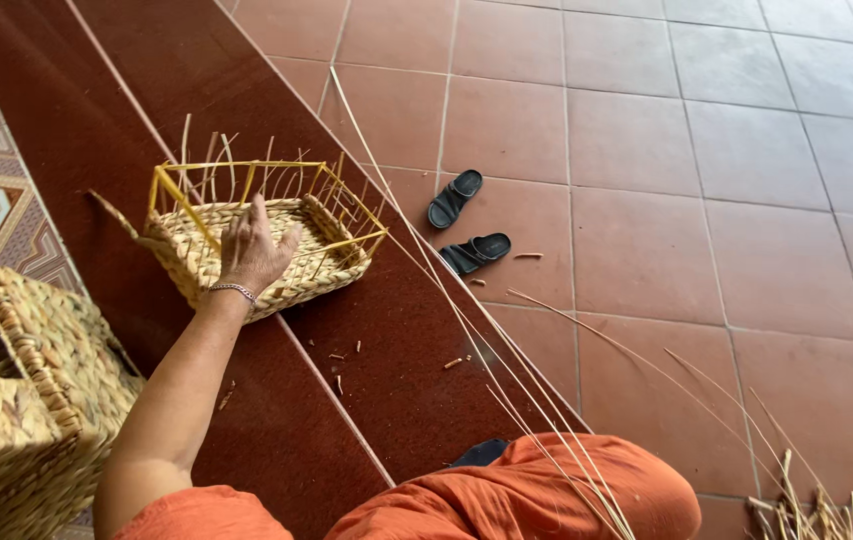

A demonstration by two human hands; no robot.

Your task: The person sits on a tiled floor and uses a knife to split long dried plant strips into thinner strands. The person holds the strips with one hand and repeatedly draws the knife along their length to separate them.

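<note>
From the head camera, looking down: the left hand (pixel 251 250) reaches forward over a half-woven basket (pixel 256 240) that sits on the dark red mat (pixel 366 350). Its grip is loose and open, fingers spread and slightly curled, resting on or just above the near woven wall; it clasps nothing that can be made out. The basket lies straight ahead of that hand, its long axis running left to right across the view, tilted a little toward the lower left. A yellow frame (pixel 186 205) rises above the woven part, with thin unwoven stakes standing up along the rim. The right hand is out of view, so the left is the only one near the basket. Long pale reeds (pixel 466 320) run diagonally from beyond the basket down across the orange-clad knee (pixel 536 495). A finished woven box (pixel 16 390) stands at the left, and a pair of black sandals (pixel 466 225) lies on the tiled floor (pixel 706 200), well apart.
</note>
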